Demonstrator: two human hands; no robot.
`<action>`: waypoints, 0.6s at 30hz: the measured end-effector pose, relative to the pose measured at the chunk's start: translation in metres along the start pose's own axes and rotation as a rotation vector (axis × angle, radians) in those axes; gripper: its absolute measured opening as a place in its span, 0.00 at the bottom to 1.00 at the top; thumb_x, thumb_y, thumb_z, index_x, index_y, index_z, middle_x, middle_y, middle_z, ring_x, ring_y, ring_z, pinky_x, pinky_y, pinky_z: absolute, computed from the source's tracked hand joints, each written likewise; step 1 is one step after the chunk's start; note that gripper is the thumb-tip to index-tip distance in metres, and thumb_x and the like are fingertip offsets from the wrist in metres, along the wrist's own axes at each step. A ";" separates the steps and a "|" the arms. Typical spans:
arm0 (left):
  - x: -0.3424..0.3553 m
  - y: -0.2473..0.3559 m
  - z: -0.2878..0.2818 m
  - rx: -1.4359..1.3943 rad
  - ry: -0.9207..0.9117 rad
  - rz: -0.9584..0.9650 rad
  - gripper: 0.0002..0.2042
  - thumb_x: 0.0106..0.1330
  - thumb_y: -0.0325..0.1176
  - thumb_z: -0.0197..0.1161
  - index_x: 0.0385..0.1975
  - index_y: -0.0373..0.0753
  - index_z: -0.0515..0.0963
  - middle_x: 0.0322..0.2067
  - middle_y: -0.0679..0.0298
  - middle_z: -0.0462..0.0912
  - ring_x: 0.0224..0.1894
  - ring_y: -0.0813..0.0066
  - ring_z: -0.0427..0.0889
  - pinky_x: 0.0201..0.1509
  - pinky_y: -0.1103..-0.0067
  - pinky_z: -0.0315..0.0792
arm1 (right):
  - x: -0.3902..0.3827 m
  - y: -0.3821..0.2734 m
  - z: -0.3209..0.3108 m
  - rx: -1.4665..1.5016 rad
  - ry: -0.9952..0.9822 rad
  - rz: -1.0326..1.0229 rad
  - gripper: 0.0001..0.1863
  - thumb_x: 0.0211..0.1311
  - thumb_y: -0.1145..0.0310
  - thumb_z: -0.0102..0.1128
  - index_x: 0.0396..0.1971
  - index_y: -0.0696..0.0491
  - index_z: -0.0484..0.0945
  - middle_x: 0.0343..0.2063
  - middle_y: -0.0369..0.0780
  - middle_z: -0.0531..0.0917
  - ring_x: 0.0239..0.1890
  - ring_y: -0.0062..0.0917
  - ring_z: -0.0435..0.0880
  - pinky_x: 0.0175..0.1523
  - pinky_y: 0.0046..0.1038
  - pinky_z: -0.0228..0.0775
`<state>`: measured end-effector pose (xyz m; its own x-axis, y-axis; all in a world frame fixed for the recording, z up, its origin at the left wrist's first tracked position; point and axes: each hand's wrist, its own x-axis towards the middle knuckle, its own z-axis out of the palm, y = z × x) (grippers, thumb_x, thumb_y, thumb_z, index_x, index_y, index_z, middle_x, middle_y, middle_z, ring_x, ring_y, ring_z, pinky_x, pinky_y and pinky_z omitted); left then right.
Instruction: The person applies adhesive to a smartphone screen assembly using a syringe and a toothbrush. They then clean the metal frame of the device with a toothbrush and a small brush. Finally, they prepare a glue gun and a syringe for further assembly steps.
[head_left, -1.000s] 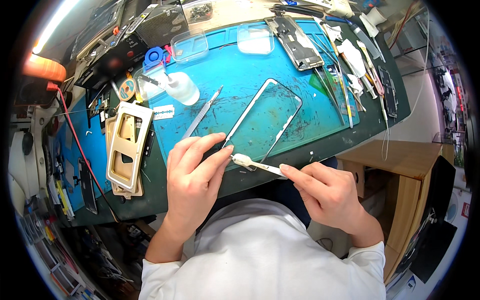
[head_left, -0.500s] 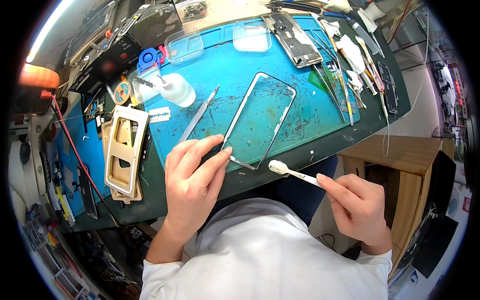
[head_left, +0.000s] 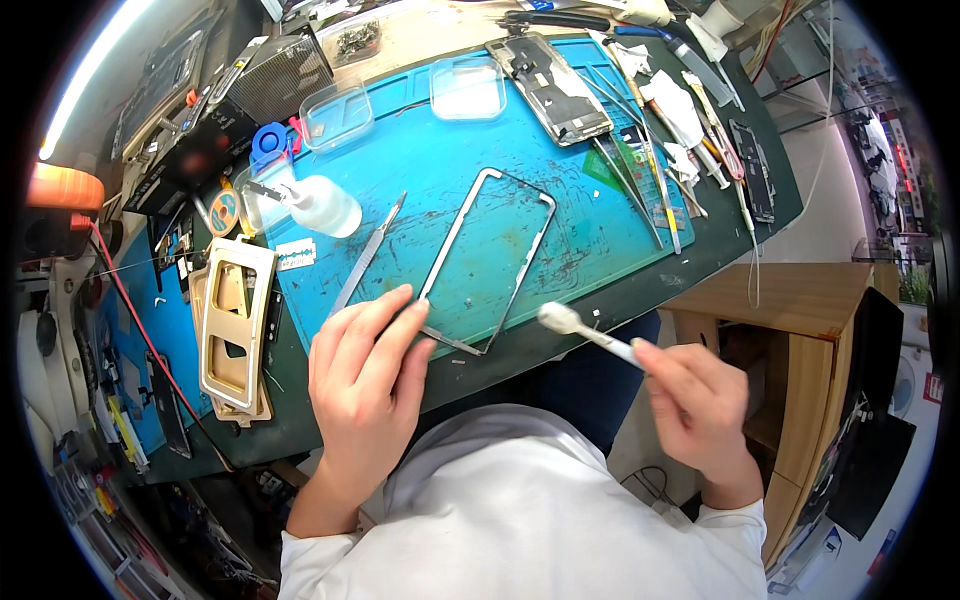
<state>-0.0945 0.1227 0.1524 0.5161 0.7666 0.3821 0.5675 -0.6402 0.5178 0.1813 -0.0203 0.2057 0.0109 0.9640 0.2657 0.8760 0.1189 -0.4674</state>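
A thin, rectangular phone frame (head_left: 546, 203), dark with silvery strips, lies on the blue work mat (head_left: 400, 160). My left hand (head_left: 365, 380) is at its near left corner, fingers stretched out and thumb apart. The fingertips touch the corner or hover just over it; I cannot tell which. Off the table's front edge, my right hand (head_left: 697, 405) pinches the handle of a white toothbrush (head_left: 590, 334). Its bristle head points left toward the frame, apart from it. Beside the frame's left side rests a metal craft knife (head_left: 370, 255).
A white squeeze bottle (head_left: 325, 206), a razor blade (head_left: 296, 254) and gold metal moulds (head_left: 238, 325) stand left. Clear plastic trays (head_left: 468, 88) and an opened phone (head_left: 550, 88) are at the back. Tweezers (head_left: 628, 190) and other tools crowd the right.
My left fingers have loosened from around the frame's edge, and the thumb now shows apart. The toothbrush has stayed in my right hand. The whole view has shifted, placing the table things farther left.
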 end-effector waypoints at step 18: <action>-0.001 0.028 0.020 0.023 -0.082 -0.074 0.47 0.45 0.28 0.82 0.70 0.30 0.67 0.62 0.50 0.76 0.61 0.52 0.73 0.66 0.62 0.66 | 0.016 0.023 0.025 -0.147 0.020 -0.015 0.27 0.53 0.81 0.66 0.56 0.48 0.87 0.25 0.34 0.77 0.22 0.26 0.79 0.25 0.29 0.71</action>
<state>-0.0667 0.1035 0.1514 0.5224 0.8057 0.2792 0.6203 -0.5838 0.5239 0.1895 0.0040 0.1782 0.0056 0.9572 0.2895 0.9375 0.0958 -0.3346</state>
